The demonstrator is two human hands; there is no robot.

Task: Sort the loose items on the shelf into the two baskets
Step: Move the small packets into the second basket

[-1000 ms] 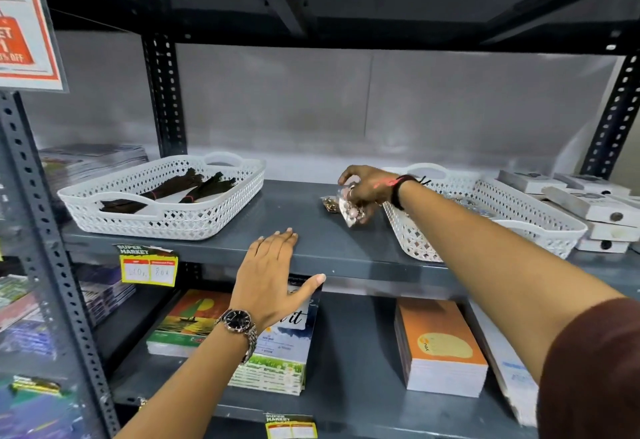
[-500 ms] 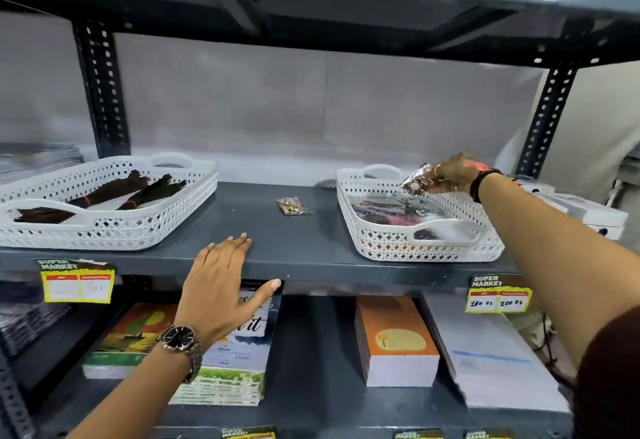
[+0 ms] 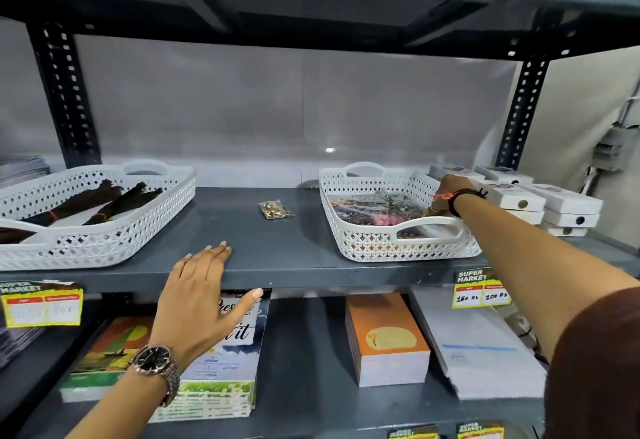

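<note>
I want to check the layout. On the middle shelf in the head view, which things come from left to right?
Left basket → left hand → small loose packet → right basket → right hand → stacked white boxes.

Left hand (image 3: 201, 286) flat on the front lip of the grey shelf (image 3: 277, 251), fingers spread. Right hand (image 3: 450, 193) reaching into the right white basket (image 3: 367, 248) of packets. One small packet (image 3: 275, 209) loose between both baskets, left basket (image 3: 114, 234) holding dark bundles (image 3: 93, 203).
</note>
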